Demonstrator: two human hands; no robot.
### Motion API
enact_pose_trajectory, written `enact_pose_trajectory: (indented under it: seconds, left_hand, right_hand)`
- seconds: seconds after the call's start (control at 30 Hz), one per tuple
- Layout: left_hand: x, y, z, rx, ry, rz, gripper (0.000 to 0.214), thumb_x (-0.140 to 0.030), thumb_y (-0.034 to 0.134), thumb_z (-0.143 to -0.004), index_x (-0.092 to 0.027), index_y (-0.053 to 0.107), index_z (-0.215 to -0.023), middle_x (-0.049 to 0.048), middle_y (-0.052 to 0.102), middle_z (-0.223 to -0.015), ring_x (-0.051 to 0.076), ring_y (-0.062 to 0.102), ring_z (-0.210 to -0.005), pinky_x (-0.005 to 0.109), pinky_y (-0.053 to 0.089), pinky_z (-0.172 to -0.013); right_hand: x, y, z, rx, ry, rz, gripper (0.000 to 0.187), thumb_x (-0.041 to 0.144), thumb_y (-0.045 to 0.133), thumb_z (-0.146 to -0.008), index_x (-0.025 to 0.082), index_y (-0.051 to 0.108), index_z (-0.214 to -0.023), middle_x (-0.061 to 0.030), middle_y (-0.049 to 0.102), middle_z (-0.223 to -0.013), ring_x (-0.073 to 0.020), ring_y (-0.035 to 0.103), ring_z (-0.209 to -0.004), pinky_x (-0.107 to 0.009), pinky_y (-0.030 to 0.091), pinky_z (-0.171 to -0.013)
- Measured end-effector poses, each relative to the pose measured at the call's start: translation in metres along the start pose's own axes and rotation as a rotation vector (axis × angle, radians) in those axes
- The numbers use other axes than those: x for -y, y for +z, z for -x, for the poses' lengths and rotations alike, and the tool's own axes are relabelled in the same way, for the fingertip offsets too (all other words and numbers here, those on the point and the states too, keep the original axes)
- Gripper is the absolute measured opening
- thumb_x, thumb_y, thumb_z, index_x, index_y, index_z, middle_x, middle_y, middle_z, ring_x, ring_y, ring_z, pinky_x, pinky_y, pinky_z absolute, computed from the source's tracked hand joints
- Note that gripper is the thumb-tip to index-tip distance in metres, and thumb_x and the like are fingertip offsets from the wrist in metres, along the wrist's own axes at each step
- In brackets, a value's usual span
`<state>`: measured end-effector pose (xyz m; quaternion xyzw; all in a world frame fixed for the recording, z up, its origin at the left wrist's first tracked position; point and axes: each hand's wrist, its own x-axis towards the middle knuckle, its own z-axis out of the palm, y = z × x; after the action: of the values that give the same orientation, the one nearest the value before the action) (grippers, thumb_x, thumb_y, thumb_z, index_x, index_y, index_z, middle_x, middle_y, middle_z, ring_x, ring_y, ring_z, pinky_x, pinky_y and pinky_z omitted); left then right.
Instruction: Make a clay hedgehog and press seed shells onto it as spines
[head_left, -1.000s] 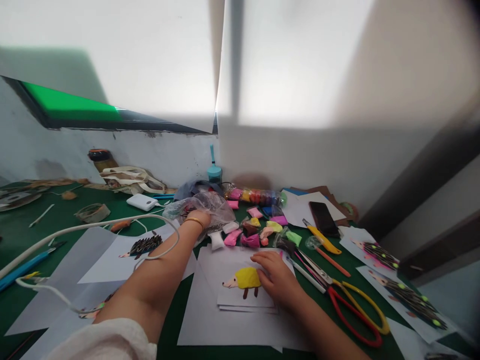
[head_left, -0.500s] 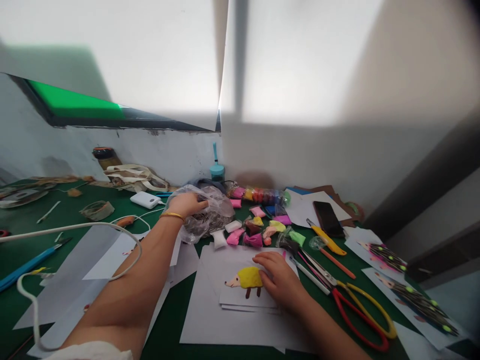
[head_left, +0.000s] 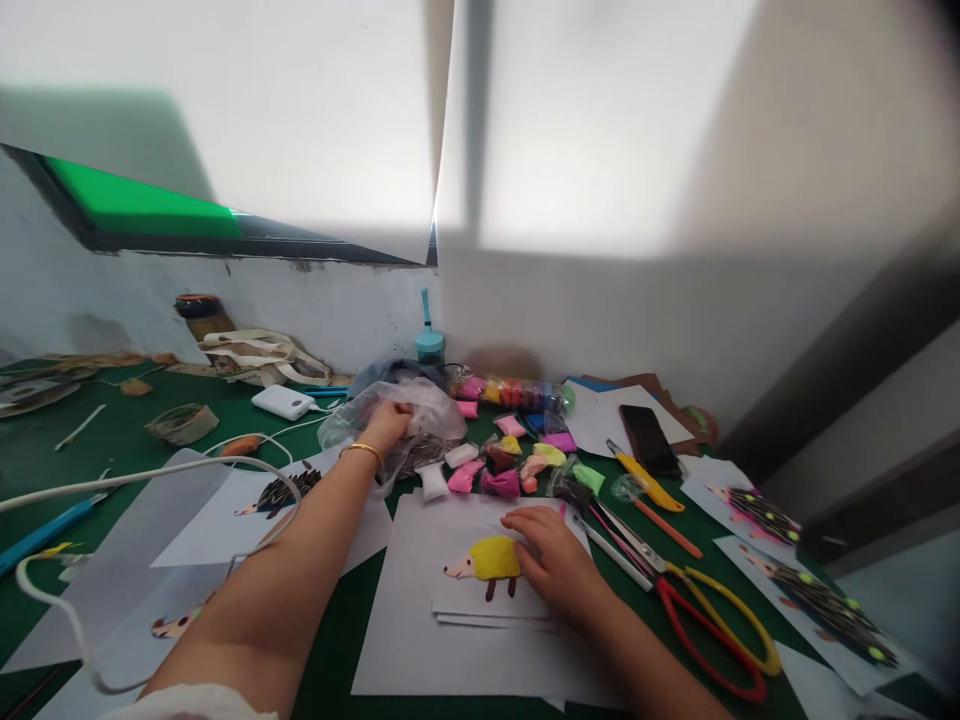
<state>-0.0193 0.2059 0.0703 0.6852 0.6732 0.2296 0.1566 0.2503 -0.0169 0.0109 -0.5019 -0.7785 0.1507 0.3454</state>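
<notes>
My left hand (head_left: pixel 388 424) reaches forward to a clear plastic bag (head_left: pixel 435 408) with dark thin pieces in it. Its fingers are closed on the bag's plastic, and the fingertips are partly hidden. My right hand (head_left: pixel 553 552) lies flat and open on a white paper card (head_left: pixel 457 598), touching the right end of a clay hedgehog. The hedgehog has a yellow body (head_left: pixel 491 558), a pale pointed face and brown legs. Under the card lies a larger sheet of white paper (head_left: pixel 390 640).
Several packets of coloured clay (head_left: pixel 501 482) lie behind the paper. At right are scissors (head_left: pixel 675 580), a yellow cutter (head_left: pixel 651 482), a phone (head_left: pixel 646 438) and spiny hedgehog cards (head_left: pixel 817 610). A white cable (head_left: pixel 150 480) loops across the left, near a power bank (head_left: pixel 283 402).
My left hand has shifted slightly right and farther into the bag, whose plastic has changed shape. A spiny hedgehog card shows beside the left forearm. The right hand stays on the card.
</notes>
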Motion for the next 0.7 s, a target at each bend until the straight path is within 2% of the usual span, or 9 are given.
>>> enact_pose_trajectory:
  seconds: [0.07,0.13,0.27,0.37,0.43,0.53,0.7]
  left_hand:
    - [0.008,-0.001,-0.001,-0.004,-0.019,-0.126,0.016,-0.03,0.062,-0.079,-0.015,0.067,-0.081,0.0113,0.071,-0.084,0.027,0.068,-0.09,0.034,0.053,-0.08]
    - [0.014,-0.003,-0.003,0.02,-0.006,-0.238,0.02,-0.034,0.061,-0.081,-0.016,0.068,-0.079,0.0146,0.071,-0.093,0.03,0.066,-0.099,0.037,0.051,-0.086]
    - [0.015,0.004,-0.004,0.107,0.06,-0.402,0.017,-0.029,0.06,-0.087,-0.017,0.069,-0.095,0.0148,0.068,-0.109,0.029,0.062,-0.109,0.04,0.047,-0.095]
    - [0.011,0.016,-0.005,0.17,0.094,-0.48,0.029,-0.034,0.058,-0.092,-0.015,0.061,-0.115,0.0109,0.062,-0.118,0.024,0.06,-0.107,0.044,0.05,-0.092]
    - [0.008,0.024,-0.006,0.2,0.113,-0.503,0.035,-0.035,0.058,-0.093,-0.015,0.056,-0.122,0.0101,0.059,-0.122,0.022,0.06,-0.105,0.044,0.053,-0.089]
    - [0.007,0.032,-0.008,0.217,0.131,-0.491,0.036,-0.035,0.059,-0.093,-0.015,0.056,-0.122,0.0106,0.058,-0.122,0.022,0.061,-0.104,0.043,0.054,-0.088]
    - [0.012,0.027,-0.009,0.144,0.099,-0.352,0.036,-0.035,0.058,-0.093,-0.015,0.056,-0.122,0.0102,0.058,-0.122,0.022,0.061,-0.104,0.043,0.053,-0.088]
  right_hand:
    - [-0.001,0.0,0.0,0.003,-0.003,0.005,0.039,0.01,0.05,-0.08,0.019,0.066,-0.115,-0.0101,0.066,-0.116,-0.0242,0.057,-0.112,-0.044,0.048,-0.099]
    - [-0.001,0.0,0.0,0.009,-0.005,0.006,0.038,0.011,0.05,-0.081,0.019,0.066,-0.115,-0.0101,0.066,-0.117,-0.0242,0.057,-0.112,-0.043,0.048,-0.1]
    - [0.0,-0.001,0.0,0.014,-0.007,-0.008,0.037,0.011,0.05,-0.083,0.018,0.066,-0.115,-0.0104,0.065,-0.117,-0.024,0.056,-0.113,-0.043,0.048,-0.1]
    - [0.0,-0.001,0.0,0.009,0.003,-0.015,0.038,0.011,0.049,-0.083,0.018,0.065,-0.117,-0.0106,0.065,-0.118,-0.024,0.055,-0.113,-0.043,0.047,-0.1]
    - [0.0,-0.001,0.0,0.008,0.012,-0.015,0.039,0.011,0.049,-0.083,0.018,0.065,-0.117,-0.0106,0.065,-0.118,-0.024,0.055,-0.113,-0.044,0.047,-0.101]
    - [-0.002,-0.001,-0.001,0.013,0.014,-0.014,0.038,0.01,0.049,-0.083,0.018,0.064,-0.117,-0.0106,0.065,-0.117,-0.0239,0.055,-0.113,-0.044,0.047,-0.1]
    - [-0.002,-0.002,-0.001,0.023,0.014,-0.015,0.037,0.01,0.05,-0.083,0.017,0.065,-0.117,-0.0105,0.065,-0.118,-0.0236,0.055,-0.114,-0.044,0.046,-0.101]
